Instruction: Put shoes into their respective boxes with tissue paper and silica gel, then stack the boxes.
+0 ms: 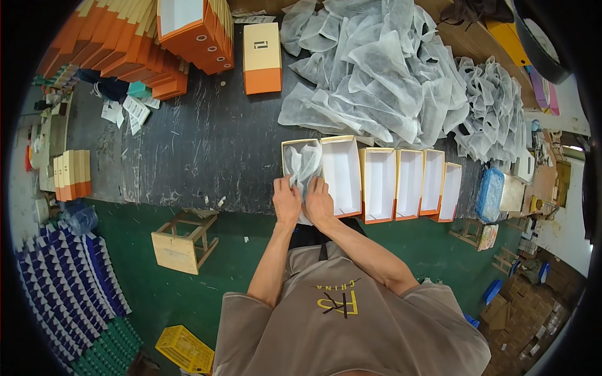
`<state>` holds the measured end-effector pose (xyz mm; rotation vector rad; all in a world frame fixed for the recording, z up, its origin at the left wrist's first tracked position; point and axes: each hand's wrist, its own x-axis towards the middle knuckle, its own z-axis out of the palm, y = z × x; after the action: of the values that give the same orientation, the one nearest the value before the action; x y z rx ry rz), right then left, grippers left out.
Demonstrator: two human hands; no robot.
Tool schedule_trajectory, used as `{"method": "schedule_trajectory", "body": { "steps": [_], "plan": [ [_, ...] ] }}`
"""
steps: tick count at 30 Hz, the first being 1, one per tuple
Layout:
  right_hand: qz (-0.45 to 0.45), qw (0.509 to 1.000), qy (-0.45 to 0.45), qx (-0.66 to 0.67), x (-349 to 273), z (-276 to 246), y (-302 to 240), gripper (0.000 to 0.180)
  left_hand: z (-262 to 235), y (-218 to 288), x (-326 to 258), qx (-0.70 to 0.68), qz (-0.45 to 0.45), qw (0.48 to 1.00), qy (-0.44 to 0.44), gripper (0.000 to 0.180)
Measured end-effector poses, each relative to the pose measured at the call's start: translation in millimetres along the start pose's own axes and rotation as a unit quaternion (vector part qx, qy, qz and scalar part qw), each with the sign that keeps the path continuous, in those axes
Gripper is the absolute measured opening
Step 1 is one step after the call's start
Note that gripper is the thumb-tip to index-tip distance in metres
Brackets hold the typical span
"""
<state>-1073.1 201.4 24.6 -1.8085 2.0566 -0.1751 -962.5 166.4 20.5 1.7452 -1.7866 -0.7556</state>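
Note:
In front of me, an open cream-and-orange box [286, 152] stands near the table's front edge, with a whitish see-through fabric bag [303, 161] in it. My left hand [287, 199] and my right hand [319, 199] lie close together at the box's near end. Both sets of fingers are closed on the bag's near part; what the bag contains is hidden. Touching that box on the right is an open white-lined box [340, 172]. More open boxes [378, 182] continue the row rightward. A large heap of similar white bags [376, 81] lies behind them.
A closed box [262, 59] lies at the back, beside tall stacks of orange-and-cream boxes [135, 44]. More bags [492, 113] and a blue basket [490, 193] are at the right. A wooden stool [178, 249] and yellow crate [185, 348] stand on the green floor.

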Motion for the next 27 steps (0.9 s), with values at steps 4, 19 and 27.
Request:
{"method": "schedule_trajectory", "body": {
  "steps": [4,19,27],
  "plan": [
    [0.059,0.997,-0.015,-0.048,19.3,16.5,-3.9,0.079,-4.4,2.7,-7.8,0.014,-0.094,0.993,-0.076,0.032],
    [0.135,0.977,0.003,0.166,20.6,-10.1,-0.4,0.066,-7.1,-12.7,-15.6,-0.055,-0.07,0.994,-0.066,0.03],
    [0.072,0.933,0.083,0.342,-6.0,-28.9,20.1,0.045,-20.9,-31.6,-12.5,-0.087,-0.181,0.978,-0.057,0.032]
  ]
}}
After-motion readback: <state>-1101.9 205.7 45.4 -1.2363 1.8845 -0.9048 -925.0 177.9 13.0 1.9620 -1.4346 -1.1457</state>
